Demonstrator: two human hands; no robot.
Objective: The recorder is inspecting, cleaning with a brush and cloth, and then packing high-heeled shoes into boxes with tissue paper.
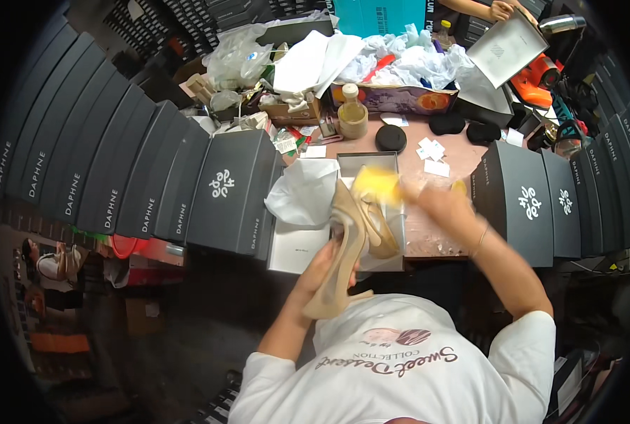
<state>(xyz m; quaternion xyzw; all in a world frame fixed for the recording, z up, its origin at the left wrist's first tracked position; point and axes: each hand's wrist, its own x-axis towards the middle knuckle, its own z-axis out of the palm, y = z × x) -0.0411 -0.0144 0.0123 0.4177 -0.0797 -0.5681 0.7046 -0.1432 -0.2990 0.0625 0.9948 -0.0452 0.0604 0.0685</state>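
A beige high-heeled shoe (357,233) with a sheer side panel is tilted in front of my body. My left hand (320,267) is closed around it from below. To its right, my right hand (442,208) grips a yellow cloth (376,185), smeared by motion, above the far end of the shoes. I cannot tell whether the cloth touches the held shoe. A second beige shoe (382,240) lies in the right part of an open grey shoebox (402,247). White tissue paper (302,194) covers the upper left of the box.
Dark shoeboxes stand in a row at the left (234,198) and right (509,205). Behind are a bottle of yellowish liquid (352,113), a round black tin (390,138) and a carton of crumpled paper (400,99). Across the table another person's hand (502,10) holds a box lid (506,49).
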